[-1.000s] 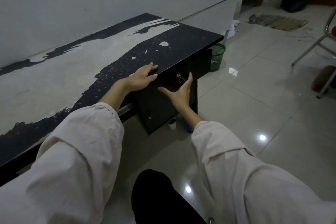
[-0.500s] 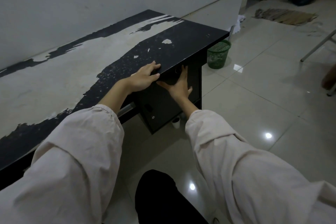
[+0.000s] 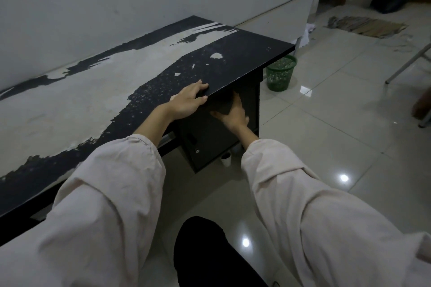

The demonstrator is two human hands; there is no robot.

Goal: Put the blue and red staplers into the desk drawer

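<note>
The black desk (image 3: 233,58) with a worn, peeling top runs along the wall. Its drawer front (image 3: 251,105) sits flush under the right end of the top. My left hand (image 3: 189,100) lies flat on the desk's front edge, thumb over the lip, holding nothing. My right hand (image 3: 233,113) presses flat against the drawer front, its fingertips hidden under the overhang of the desktop. No blue or red stapler is in view, and the drawer's keyhole is covered by my hand.
A lower cabinet door with a small lock (image 3: 197,151) is under the drawer. A white cup (image 3: 225,159) stands on the floor below it. A green mesh wastebasket (image 3: 281,74) sits beside the desk's right end. Chair legs (image 3: 405,63) are at far right.
My right hand went from hovering in front of the drawer to lying flat against its front, covering the keyhole. My left hand stayed on the desk edge. The view shifted slightly.
</note>
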